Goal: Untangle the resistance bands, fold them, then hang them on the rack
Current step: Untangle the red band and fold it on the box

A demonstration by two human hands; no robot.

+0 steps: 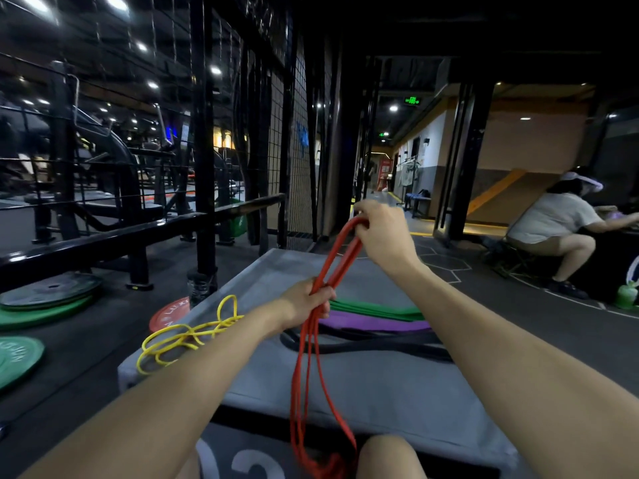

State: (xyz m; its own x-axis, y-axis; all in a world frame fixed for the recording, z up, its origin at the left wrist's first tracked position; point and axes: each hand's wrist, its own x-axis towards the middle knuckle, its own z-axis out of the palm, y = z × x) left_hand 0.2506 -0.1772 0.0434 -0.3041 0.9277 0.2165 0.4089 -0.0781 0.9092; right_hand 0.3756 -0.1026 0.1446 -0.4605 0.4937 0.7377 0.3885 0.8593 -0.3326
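Note:
A red resistance band (340, 247) runs between both hands above a grey padded box (380, 392). My right hand (378, 233) pinches its top loop, raised high. Lower down, my left hand (309, 304) grips the gathered strands, which hang down past the box's front edge to my knees. A yellow band (193, 335) lies tangled on the box's left corner. Green (373, 307), purple (373, 323) and black (366, 345) bands lie flat side by side on the box behind my left hand.
Black metal rack frames and wire mesh (204, 167) stand to the left and ahead. Weight plates (48, 299) lie on the floor at left, a red plate (169, 314) against the box. A person (553, 229) crouches at far right beside a green bottle (627, 295).

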